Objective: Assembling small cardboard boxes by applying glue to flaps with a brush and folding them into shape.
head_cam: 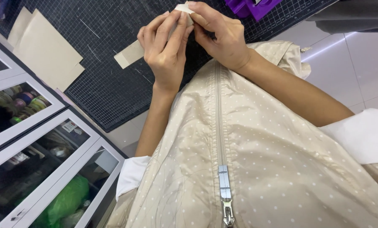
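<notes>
beige polka-dot zip jacket (256, 160) nearest | left hand (165, 50) and right hand (220, 36), both hands pinched shut on tan folded paper strip (132, 52) over black gridded cutting mat (108, 80) on bench | judge: press crease firmly, edges aligned

1. Strip (132, 52): thin card or paper, beige, matt.
2. Cutting mat (113, 84): black, matt, gridded, lightly scuffed.
3. Sheets (45, 50): beige card, smooth, matt.
4. Jacket (260, 160): beige dotted cloth, faint sheen, finely creased.
5. Zip pull (227, 211): shiny metal.
6. Cabinet doors (49, 147): glossy glass panes.
</notes>
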